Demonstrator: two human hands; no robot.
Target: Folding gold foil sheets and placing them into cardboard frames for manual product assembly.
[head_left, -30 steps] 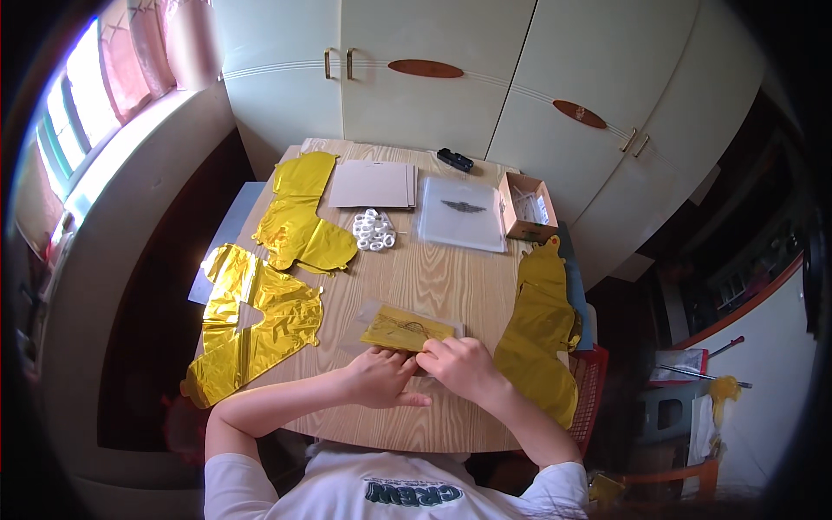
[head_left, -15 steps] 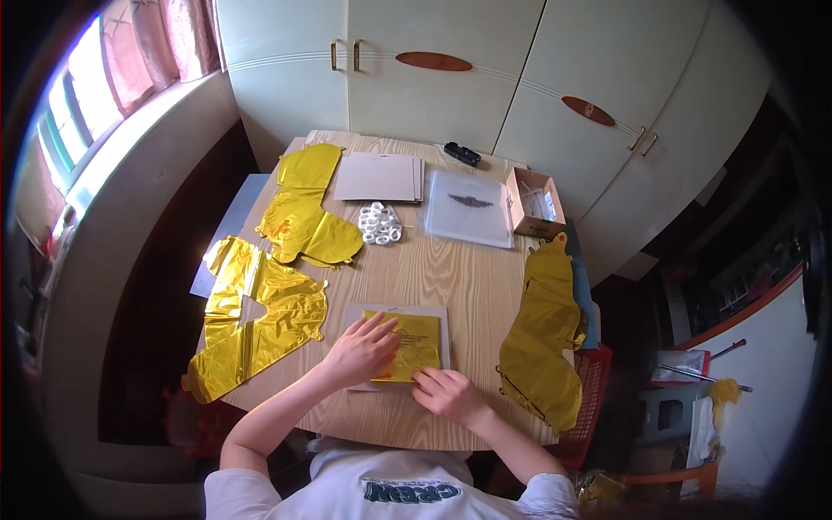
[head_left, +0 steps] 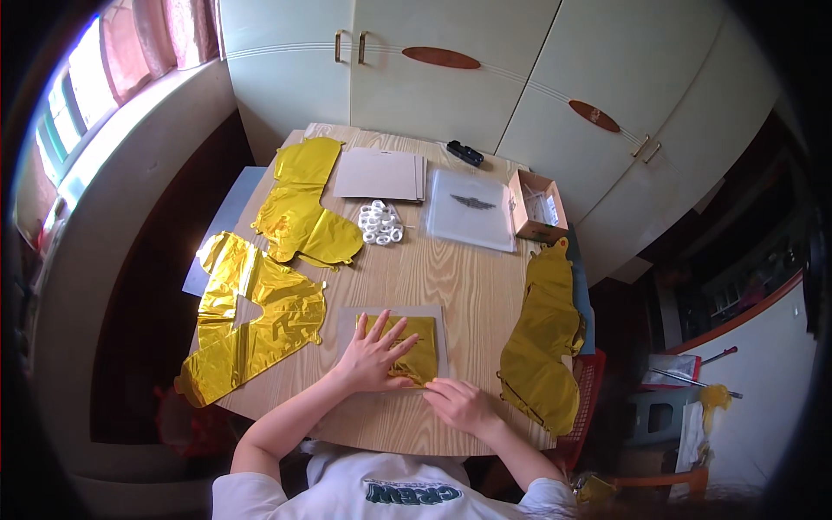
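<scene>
A folded gold foil balloon [head_left: 419, 347] lies as a flat rectangle on a grey card [head_left: 441, 334] near the front of the table. Across its left part my left hand [head_left: 374, 355] rests flat, palm down, with the fingers spread. My right hand [head_left: 459, 405] is at the foil's lower right corner, thumb and fingertips pinched together there. Unfolded gold foil balloons surround the spot: one [head_left: 260, 303] at the left, another [head_left: 303, 212] behind it, and a third [head_left: 544, 338] at the right edge.
Grey cards [head_left: 380, 176] are stacked at the back, beside a pile of white rings [head_left: 380, 224]. Clear plastic sleeves [head_left: 472, 227] lie next to an open wooden box [head_left: 537, 208]. A black object [head_left: 464, 153] sits at the far edge, before the cabinets [head_left: 433, 95].
My left hand has spread its fingers and flattened onto the foil. My right hand has shifted slightly down and right to the foil's corner.
</scene>
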